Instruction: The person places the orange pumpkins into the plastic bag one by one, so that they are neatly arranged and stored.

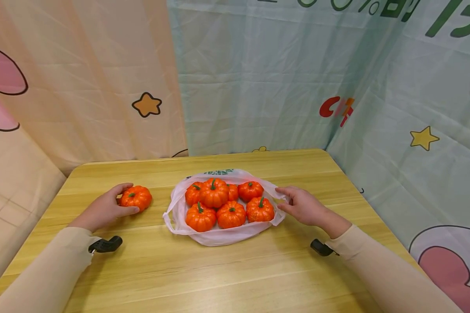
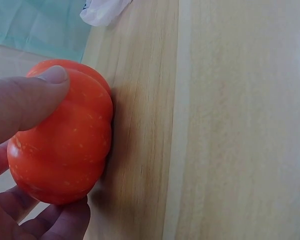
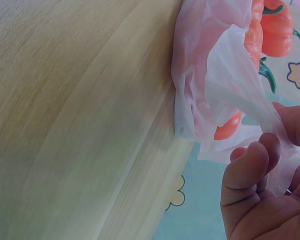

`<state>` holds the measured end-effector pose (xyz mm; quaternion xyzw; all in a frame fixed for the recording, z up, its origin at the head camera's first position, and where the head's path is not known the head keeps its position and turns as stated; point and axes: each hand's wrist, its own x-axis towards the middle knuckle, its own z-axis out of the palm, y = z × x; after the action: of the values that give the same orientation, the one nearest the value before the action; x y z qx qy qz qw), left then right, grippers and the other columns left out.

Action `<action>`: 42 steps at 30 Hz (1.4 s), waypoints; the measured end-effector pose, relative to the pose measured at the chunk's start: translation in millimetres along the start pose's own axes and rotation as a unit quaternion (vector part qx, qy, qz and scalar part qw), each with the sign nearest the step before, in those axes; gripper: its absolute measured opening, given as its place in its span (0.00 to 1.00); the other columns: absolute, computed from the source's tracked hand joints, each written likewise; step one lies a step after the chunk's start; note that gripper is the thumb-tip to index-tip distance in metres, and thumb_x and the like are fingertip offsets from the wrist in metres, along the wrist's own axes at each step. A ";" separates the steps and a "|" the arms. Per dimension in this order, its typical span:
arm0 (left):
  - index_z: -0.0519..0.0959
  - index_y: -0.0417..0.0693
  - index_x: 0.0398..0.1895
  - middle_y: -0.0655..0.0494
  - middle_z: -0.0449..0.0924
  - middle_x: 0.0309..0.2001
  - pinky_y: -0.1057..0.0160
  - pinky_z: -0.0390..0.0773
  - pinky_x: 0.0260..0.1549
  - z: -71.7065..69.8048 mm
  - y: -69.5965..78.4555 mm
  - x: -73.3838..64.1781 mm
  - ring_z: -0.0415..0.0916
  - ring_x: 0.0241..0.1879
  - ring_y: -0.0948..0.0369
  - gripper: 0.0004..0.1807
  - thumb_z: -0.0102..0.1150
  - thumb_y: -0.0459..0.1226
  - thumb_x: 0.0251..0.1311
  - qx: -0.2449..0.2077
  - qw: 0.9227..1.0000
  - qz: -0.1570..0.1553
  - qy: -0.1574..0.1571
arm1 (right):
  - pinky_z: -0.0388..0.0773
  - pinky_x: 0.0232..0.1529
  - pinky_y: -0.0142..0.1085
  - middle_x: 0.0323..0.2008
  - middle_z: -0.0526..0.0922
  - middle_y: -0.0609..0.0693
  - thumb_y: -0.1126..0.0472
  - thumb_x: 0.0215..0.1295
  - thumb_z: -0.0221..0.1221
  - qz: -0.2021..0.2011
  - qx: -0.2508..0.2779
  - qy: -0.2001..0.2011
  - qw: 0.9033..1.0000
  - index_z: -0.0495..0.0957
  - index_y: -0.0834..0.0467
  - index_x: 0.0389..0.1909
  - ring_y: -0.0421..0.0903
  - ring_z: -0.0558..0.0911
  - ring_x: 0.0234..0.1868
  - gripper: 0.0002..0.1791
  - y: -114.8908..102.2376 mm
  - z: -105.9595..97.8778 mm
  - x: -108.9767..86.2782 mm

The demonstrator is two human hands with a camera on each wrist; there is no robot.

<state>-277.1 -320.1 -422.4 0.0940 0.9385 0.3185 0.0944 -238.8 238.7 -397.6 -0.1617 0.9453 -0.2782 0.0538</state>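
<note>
Left of the bag, a small orange pumpkin with a green stem is gripped by my left hand. The left wrist view shows the thumb over the pumpkin and fingers beneath it. A thin white plastic bag lies spread in the middle of the table, its mouth wide. Several similar orange pumpkins sit inside, one of them on top of the others. My right hand pinches the bag's right edge; in the right wrist view, thumb and fingers hold the gathered plastic.
The wooden table reaches back to hanging fabric printed with stars and letters, which also encloses both sides. Black straps show at both wrists. A loose bag handle sticks out on the left.
</note>
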 end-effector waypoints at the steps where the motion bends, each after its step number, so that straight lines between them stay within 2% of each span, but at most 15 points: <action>1: 0.55 0.36 0.81 0.22 0.62 0.73 0.28 0.67 0.64 0.1 0.2 -0.3 0.67 0.67 0.28 0.53 0.72 0.52 0.64 0.000 1.000 0.000 0.000 | 0.68 0.26 0.30 0.33 0.74 0.51 0.61 0.73 0.65 0.000 0.000 0.000 1.000 0.73 0.68 0.71 0.44 0.69 0.28 0.29 0.0 0.1 -0.1; 10: 0.56 0.35 0.81 0.23 0.63 0.73 0.29 0.68 0.64 0.5 0.5 -1.3 0.68 0.66 0.29 0.53 0.72 0.53 0.64 0.000 1.000 0.005 0.005 | 0.68 0.27 0.30 0.34 0.75 0.51 0.62 0.73 0.64 0.000 -0.003 -0.002 1.000 0.73 0.68 0.71 0.44 0.69 0.28 0.29 -1.3 0.9 -0.8; 15: 0.55 0.36 0.82 0.24 0.62 0.74 0.29 0.70 0.64 -2.0 6.7 -1.7 0.69 0.66 0.30 0.53 0.71 0.53 0.65 0.001 1.000 0.013 0.010 | 0.68 0.26 0.30 0.33 0.74 0.51 0.62 0.73 0.64 0.002 -0.002 -0.003 1.000 0.73 0.68 0.71 0.44 0.69 0.28 0.29 -1.8 0.7 -1.3; 25: 0.52 0.40 0.84 0.25 0.60 0.75 0.29 0.71 0.64 -12.3 34.3 0.1 0.68 0.67 0.30 0.54 0.70 0.54 0.66 -0.001 1.000 0.020 0.020 | 0.68 0.26 0.31 0.32 0.74 0.51 0.62 0.73 0.64 0.001 -0.003 -0.003 1.000 0.72 0.68 0.71 0.43 0.69 0.27 0.29 -2.3 -1.0 -0.4; 34: 0.53 0.45 0.85 0.27 0.62 0.75 0.32 0.75 0.64 -19.4 64.9 3.3 0.70 0.67 0.32 0.53 0.70 0.54 0.66 -0.010 0.998 0.050 0.028 | 0.68 0.26 0.31 0.34 0.75 0.51 0.62 0.73 0.64 -0.007 -0.006 0.001 1.000 0.73 0.68 0.71 0.44 0.69 0.27 0.29 -0.6 -2.1 -0.2; 42: 0.55 0.49 0.85 0.33 0.62 0.77 0.37 0.79 0.62 -20.5 93.0 4.8 0.71 0.67 0.35 0.52 0.72 0.53 0.64 -0.026 0.996 0.077 0.036 | 0.68 0.26 0.31 0.34 0.75 0.51 0.62 0.72 0.64 -0.009 -0.004 -0.001 1.000 0.73 0.68 0.71 0.43 0.69 0.27 0.29 -0.8 -2.5 0.2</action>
<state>-275.8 -258.4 -349.7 0.1517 0.9227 0.3524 0.0383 -239.3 239.3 -395.1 -0.1709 0.9449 -0.2743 0.0514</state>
